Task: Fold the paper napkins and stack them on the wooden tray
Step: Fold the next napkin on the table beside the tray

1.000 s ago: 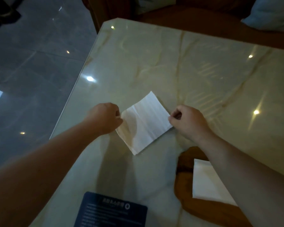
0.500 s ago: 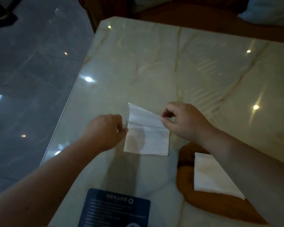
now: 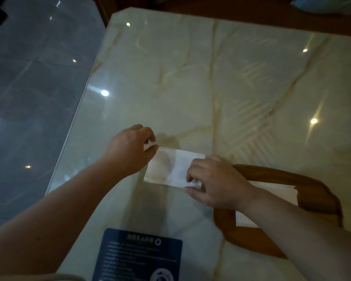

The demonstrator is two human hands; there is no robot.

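Napkin [image 3: 171,169] lies folded on marble table [image 3: 190,78], just left of wooden tray [image 3: 320,191] w/ another napkin [image 3: 276,191]. Left hand [image 3: 128,151] pinches its far-left corner; right hand [image 3: 215,181] fingers grip right end.

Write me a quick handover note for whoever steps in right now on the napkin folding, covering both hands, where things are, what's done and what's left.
Left hand: pinching the far-left corner of the napkin being folded.
Right hand: gripping that napkin's near-right end.
The napkin lies on the marble table as a narrow rectangle, just left of the wooden tray.
Done: folded napkins already lie on the tray, how many I cannot tell; this one looks folded once.
Left: finish the fold, stack it on the tray. No other loose napkins are in view.
The dark blue card at the near edge looks unrelated.
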